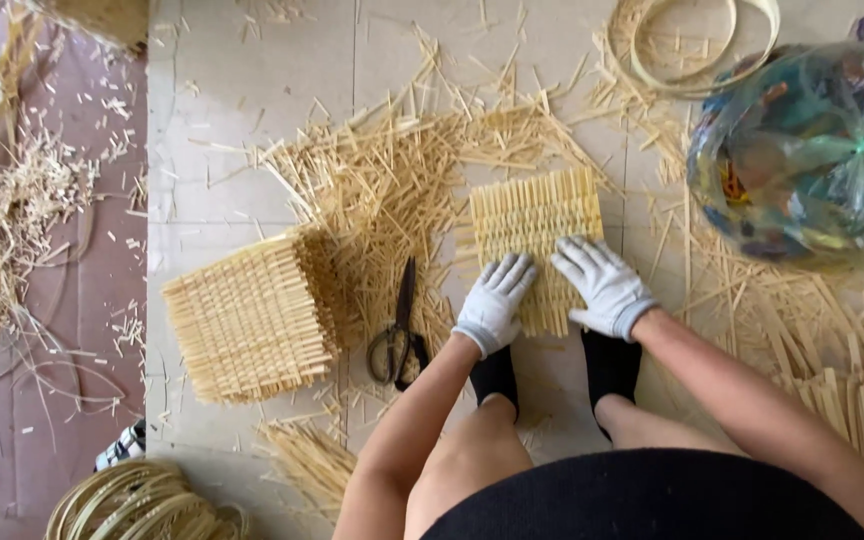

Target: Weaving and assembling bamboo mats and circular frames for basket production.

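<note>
Head view: person squats on the tiled floor (252,180); both hands gloved in white; left hand (493,303) and right hand (602,288) lie flat, fingers spread, on the near edge of a small woven bamboo mat (534,240); neither grasps anything, both just press down; mat sits mid-floor, just beyond the black-socked feet (497,375), on a scatter of loose bamboo strips (392,180); black scissors (399,335) lie on the floor just left of the left hand, not touching it; a stack of finished woven mats (252,320) further left, well apart; clear plastic bag of coloured items (802,150) at the far right; coiled bamboo bands (702,45) at the top edge; more coils (137,505) at the bottom left corner; cut slats (862,410) at the right edge.

Judgement: to do the pressing well, keep the palms even on the near edge so the weave stays square and tight; keep fingers off the protruding strip ends; clear loose strips from under the mat so it sits flat.
</note>
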